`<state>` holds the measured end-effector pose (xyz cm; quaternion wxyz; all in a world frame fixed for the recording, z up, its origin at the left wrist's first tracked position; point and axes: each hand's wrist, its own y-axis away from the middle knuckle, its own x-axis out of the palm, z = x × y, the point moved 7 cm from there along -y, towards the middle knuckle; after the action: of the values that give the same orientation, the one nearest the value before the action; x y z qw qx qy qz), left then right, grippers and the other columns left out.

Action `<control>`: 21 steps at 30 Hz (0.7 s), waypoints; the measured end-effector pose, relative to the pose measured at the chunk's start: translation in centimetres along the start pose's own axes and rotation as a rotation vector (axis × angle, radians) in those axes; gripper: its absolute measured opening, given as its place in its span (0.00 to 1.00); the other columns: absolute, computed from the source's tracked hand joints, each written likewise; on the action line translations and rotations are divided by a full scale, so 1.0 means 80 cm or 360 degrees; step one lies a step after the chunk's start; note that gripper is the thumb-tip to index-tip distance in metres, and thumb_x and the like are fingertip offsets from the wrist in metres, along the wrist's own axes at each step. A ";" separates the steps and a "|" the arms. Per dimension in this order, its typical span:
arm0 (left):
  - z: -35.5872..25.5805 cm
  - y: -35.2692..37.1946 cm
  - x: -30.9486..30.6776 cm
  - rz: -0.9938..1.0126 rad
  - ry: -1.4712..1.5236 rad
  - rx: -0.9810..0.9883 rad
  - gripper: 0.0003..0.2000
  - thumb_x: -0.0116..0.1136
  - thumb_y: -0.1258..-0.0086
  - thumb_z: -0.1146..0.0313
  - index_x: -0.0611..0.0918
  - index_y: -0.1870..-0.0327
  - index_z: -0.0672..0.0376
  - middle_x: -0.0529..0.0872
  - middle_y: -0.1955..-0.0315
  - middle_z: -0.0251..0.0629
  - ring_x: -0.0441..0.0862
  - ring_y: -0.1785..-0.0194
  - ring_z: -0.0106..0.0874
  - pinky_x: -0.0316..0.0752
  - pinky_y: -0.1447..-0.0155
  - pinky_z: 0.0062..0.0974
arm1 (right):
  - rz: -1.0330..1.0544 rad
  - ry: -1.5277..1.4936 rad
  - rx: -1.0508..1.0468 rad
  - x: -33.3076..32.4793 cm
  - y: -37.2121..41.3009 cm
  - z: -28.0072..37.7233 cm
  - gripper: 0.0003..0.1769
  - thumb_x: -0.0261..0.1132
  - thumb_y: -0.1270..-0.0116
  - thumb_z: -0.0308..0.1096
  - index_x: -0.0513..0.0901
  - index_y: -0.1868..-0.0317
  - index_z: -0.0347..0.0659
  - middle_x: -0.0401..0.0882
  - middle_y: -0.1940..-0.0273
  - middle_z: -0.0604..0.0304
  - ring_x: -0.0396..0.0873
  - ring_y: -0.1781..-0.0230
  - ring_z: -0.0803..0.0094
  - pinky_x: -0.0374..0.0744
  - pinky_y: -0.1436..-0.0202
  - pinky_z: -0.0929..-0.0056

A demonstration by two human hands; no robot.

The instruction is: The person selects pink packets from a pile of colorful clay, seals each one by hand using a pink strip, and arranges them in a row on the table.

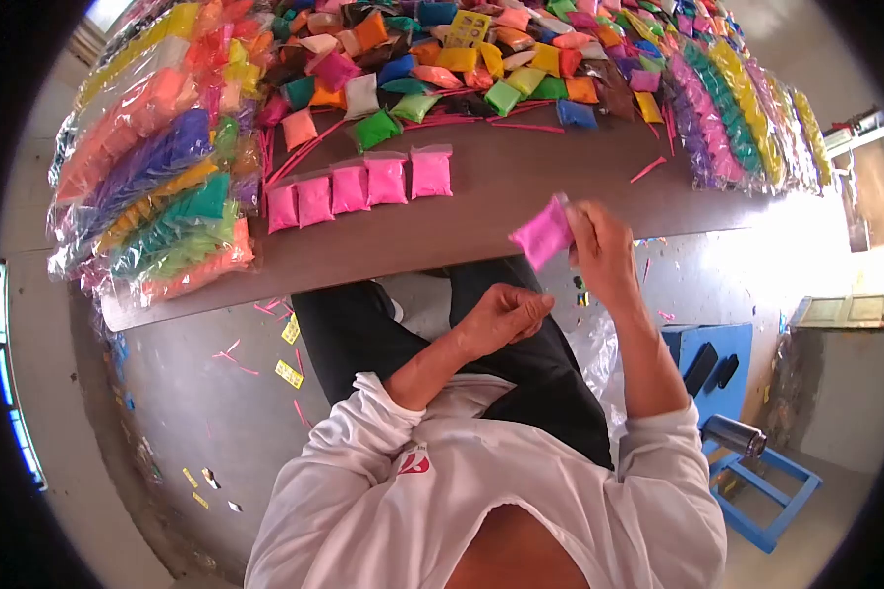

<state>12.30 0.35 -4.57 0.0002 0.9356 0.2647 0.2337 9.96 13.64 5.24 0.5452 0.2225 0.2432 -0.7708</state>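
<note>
Above the table's front edge, my right hand pinches a small pink packet by its side, and the packet hangs tilted. My left hand is over my lap with its fingers curled and the thumb pressed against them; whatever is inside, if anything, is hidden. Several pink packets lie side by side in a row on the brown table, to the left of my right hand.
A heap of colourful packets covers the table's back. Long bagged strips of packets lie at the left and right. Pink strips are scattered about. A blue stool and metal flask are at the right.
</note>
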 end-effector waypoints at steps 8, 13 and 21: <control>-0.008 0.017 -0.029 -0.0220 -0.0094 0.0051 0.26 0.52 0.23 0.55 0.68 0.86 0.56 0.66 0.87 0.25 0.59 0.82 0.17 0.53 0.78 0.21 | 0.0273 0.0338 -0.0586 0.088 -0.130 0.030 0.10 0.63 0.35 0.39 0.82 0.62 0.41 0.82 0.69 0.51 0.81 0.65 0.51 0.77 0.62 0.58; -0.020 0.028 -0.050 -0.0331 -0.0121 0.0118 0.26 0.51 0.23 0.55 0.68 0.86 0.56 0.65 0.87 0.24 0.60 0.81 0.16 0.54 0.78 0.21 | -0.0122 0.0445 -0.0863 0.090 -0.130 0.043 0.13 0.68 0.38 0.40 0.82 0.58 0.40 0.81 0.60 0.54 0.79 0.59 0.54 0.77 0.56 0.60; -0.090 0.040 -0.085 -0.0694 -0.1009 0.0377 0.23 0.56 0.26 0.60 0.70 0.83 0.63 0.64 0.87 0.29 0.58 0.80 0.21 0.56 0.77 0.27 | 0.0003 0.0478 -0.1074 0.114 -0.075 0.051 0.20 0.70 0.43 0.41 0.82 0.53 0.39 0.75 0.48 0.52 0.74 0.50 0.51 0.76 0.48 0.58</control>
<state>5.60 -6.64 -0.70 0.0236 0.8767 0.4690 -0.1043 1.18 6.18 3.69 0.5469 0.1411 0.5608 -0.6054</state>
